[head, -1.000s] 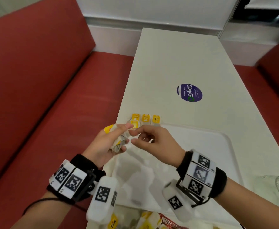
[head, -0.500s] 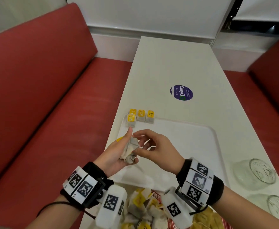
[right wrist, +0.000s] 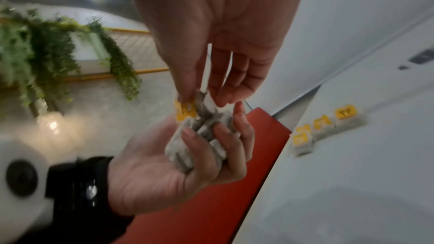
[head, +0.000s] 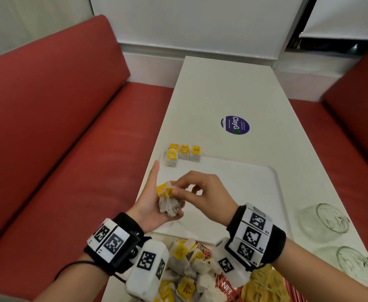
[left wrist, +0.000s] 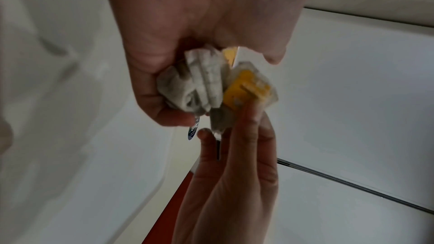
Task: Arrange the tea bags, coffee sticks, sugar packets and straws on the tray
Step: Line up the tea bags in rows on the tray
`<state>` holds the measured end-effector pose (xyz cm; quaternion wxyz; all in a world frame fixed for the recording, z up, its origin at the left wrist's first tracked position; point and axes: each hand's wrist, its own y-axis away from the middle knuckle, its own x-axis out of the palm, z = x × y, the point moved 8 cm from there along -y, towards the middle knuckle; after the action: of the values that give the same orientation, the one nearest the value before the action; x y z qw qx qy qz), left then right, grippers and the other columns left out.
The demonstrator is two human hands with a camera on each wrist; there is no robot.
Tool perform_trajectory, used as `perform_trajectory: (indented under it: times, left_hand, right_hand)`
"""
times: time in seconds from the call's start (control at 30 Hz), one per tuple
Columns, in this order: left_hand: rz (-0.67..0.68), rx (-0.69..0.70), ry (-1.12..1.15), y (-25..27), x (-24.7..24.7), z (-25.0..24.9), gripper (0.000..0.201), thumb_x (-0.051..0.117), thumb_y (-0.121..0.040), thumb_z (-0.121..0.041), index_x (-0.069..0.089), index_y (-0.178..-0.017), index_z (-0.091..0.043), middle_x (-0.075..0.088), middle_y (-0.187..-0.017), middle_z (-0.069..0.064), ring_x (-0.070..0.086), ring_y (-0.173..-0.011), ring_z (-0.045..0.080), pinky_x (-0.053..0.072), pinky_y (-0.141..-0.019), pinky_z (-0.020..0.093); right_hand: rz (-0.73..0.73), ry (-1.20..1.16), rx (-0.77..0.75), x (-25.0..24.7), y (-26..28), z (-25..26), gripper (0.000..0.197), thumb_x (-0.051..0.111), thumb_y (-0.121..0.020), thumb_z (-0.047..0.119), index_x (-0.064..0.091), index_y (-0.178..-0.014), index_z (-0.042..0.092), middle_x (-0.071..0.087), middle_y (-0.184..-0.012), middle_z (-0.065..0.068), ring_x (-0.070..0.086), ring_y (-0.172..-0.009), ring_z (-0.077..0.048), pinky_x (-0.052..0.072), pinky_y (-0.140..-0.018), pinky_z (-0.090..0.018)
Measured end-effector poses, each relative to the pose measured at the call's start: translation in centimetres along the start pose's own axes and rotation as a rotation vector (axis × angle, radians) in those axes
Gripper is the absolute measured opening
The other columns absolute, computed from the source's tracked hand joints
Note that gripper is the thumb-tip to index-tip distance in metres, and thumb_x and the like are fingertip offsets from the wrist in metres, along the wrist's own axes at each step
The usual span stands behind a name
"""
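Observation:
My left hand (head: 154, 203) cups a small bunch of grey tea bags (head: 170, 207) above the white tray's (head: 244, 182) near-left corner, its fingers curled round them (right wrist: 199, 142). My right hand (head: 191, 190) pinches the yellow tag of the top tea bag (head: 164, 189) between thumb and forefinger (right wrist: 185, 110). The left wrist view shows the same bunch (left wrist: 206, 84) with a yellow tag (left wrist: 244, 88). Several tea bags with yellow tags (head: 183, 153) lie in a row at the tray's far-left corner.
A heap of tea bags (head: 185, 269), red coffee sticks (head: 224, 286) and yellow packets (head: 263, 286) lies on the table's near edge. Two clear glasses (head: 324, 221) stand to the right. A purple sticker (head: 235, 125) marks the white table. Red bench seats (head: 69, 171) flank it.
Both hands have drawn back from the row of tea bags toward the tray's near-left corner. My right hand has shifted onto the yellow tag of the bunch.

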<state>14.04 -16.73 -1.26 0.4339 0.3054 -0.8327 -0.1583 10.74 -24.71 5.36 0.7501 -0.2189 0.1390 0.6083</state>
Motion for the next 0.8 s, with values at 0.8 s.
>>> perform_trajectory:
  times: [0.8]
  left_hand:
    - [-0.273, 0.352, -0.622, -0.8, -3.2, -5.0, 0.014, 0.076, -0.076, -0.023, 0.072, -0.079, -0.011, 0.043, -0.053, -0.002, 0.032, -0.045, 0.011, 0.028, -0.042, 0.021]
  right_hand:
    - [-0.126, -0.701, 0.491, 0.1, -1.1, -6.2, 0.008, 0.057, -0.091, 0.013, 0.058, -0.084, 0.010, 0.065, -0.074, -0.004, 0.067, -0.068, -0.016, 0.054, -0.057, -0.024]
